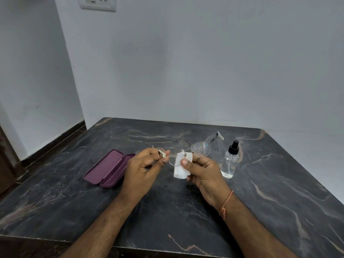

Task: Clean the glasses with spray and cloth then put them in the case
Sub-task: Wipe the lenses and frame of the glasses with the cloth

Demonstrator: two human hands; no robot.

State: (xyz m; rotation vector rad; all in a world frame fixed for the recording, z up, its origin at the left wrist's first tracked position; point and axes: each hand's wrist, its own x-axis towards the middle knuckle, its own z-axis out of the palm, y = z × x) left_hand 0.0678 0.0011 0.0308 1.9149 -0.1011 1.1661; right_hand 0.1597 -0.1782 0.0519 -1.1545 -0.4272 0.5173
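My left hand (147, 164) pinches the temple tip; my right hand (202, 172) presses the cloth (179, 169) on one lens of the glasses (199, 148), mid-table above the surface; droplets remain, so wipe gently, supporting the frame.

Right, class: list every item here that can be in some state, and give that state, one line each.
glasses: held above the table, arms unfolded, droplets on one lens
cloth: pressed to the other lens by the right hand
left hand: pinching a temple tip
case: open, lying on the table
spray bottle: upright, nearly empty, nozzle on
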